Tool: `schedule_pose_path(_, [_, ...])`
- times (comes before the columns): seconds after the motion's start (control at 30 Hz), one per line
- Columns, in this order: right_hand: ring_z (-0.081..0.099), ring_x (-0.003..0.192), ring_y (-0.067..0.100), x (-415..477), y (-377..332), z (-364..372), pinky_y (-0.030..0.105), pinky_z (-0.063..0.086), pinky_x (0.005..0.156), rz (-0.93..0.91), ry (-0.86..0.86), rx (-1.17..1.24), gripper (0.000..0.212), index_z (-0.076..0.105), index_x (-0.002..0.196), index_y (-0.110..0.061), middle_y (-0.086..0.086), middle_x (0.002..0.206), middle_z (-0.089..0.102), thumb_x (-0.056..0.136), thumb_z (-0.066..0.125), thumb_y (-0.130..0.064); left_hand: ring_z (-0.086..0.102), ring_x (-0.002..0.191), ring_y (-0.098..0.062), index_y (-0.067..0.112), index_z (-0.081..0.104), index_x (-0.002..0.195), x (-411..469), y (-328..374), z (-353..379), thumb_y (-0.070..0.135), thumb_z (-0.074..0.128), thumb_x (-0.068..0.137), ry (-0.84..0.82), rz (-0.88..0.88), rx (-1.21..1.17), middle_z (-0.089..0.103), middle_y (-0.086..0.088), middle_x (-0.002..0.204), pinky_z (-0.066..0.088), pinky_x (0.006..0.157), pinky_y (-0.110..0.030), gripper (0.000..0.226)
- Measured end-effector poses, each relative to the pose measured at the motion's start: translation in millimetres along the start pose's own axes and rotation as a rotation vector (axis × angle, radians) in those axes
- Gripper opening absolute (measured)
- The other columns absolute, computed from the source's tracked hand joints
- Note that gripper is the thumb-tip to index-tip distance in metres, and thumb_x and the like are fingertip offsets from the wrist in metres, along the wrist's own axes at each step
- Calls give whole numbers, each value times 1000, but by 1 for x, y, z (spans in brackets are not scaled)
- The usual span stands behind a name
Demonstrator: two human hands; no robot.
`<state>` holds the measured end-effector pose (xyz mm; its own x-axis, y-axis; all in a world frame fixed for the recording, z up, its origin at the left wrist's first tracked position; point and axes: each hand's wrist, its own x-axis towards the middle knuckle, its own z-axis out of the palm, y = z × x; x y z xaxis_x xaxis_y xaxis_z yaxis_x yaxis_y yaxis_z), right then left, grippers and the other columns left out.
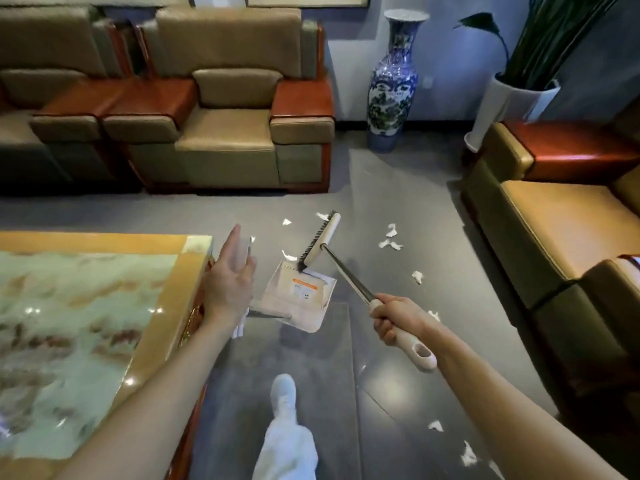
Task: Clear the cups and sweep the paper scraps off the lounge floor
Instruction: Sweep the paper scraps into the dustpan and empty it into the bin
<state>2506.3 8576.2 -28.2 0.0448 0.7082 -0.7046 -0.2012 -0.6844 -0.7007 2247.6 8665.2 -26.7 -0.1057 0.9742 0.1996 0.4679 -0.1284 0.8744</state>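
Observation:
My right hand (391, 320) grips the cream handle of a long broom. Its brush head (320, 242) is tilted, with the lower bristles at the front lip of a cream dustpan (299, 296) on the grey floor. My left hand (228, 275) hovers over the dustpan's metal handle rod (268, 315) with fingers straight; the rod runs behind the hand. White paper scraps lie around: one at the pan's lip (289, 255), a cluster to the right (389, 242), one by the broom shaft (417, 276), and more near my right arm (467, 455). No cups are in view.
A marble-topped coffee table (166, 296) stands close on my left. Tan armchairs (235, 133) line the far side and a sofa (554, 220) the right. A blue-and-white vase (393, 81) and a white plant pot (509, 105) stand in the corner. My shoe (284, 393) is below the dustpan.

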Motion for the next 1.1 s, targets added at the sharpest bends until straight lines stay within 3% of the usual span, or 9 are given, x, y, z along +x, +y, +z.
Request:
schedule_pose_path(0.17, [34,32,6,145,-114,37,14,29,32,-2,34,54,27,52,94,-16,0,47,41,92,37,7,53,124,-32,35,32,147,192,-31,39,26,55,97,-61,-42,29,39,6,150,49,95,-55,56])
schedule_pose_path(0.3, [35,33,6,231,-193,56,14,30,32,17,67,134,29,54,95,-17,3,52,41,91,37,6,54,117,-39,42,29,147,328,-32,65,31,51,98,-145,-37,92,53,-9,138,51,92,-55,55])
schedule_pose_path(0.53, [34,32,6,380,-310,67,13,29,32,45,141,215,32,51,111,-15,4,60,37,91,37,6,63,94,-25,49,29,145,539,-63,125,22,50,99,-277,-29,98,50,0,141,57,69,-31,57])
schedule_pose_path(0.63, [35,31,6,438,-348,80,13,30,32,72,214,230,42,43,124,-21,4,59,38,92,39,6,57,113,-40,55,31,140,613,-85,146,22,52,98,-356,-30,67,45,5,146,55,82,-41,57])
schedule_pose_path(0.7, [36,31,7,463,-368,92,13,30,32,84,252,230,38,45,118,-20,4,55,40,91,38,6,53,118,-43,63,30,134,656,-100,155,23,52,98,-416,-38,53,45,7,146,54,80,-37,58])
schedule_pose_path(0.83, [33,29,6,502,-409,115,12,29,32,113,339,306,28,46,86,-17,-1,42,39,92,36,8,43,131,-17,76,30,124,737,-121,163,26,52,96,-497,17,38,43,22,137,37,103,-35,61])
schedule_pose_path(1.0, [35,32,6,540,-428,170,13,30,33,106,455,401,25,48,79,-13,1,46,42,90,38,6,53,104,2,77,32,121,832,-148,176,28,54,96,-669,41,55,42,27,130,43,88,-28,60])
schedule_pose_path(1.1, [36,33,6,572,-431,228,14,31,33,95,563,460,25,51,80,-13,0,44,43,89,39,6,62,77,-5,78,31,122,885,-174,165,30,54,96,-778,159,106,57,16,125,52,65,-21,59])
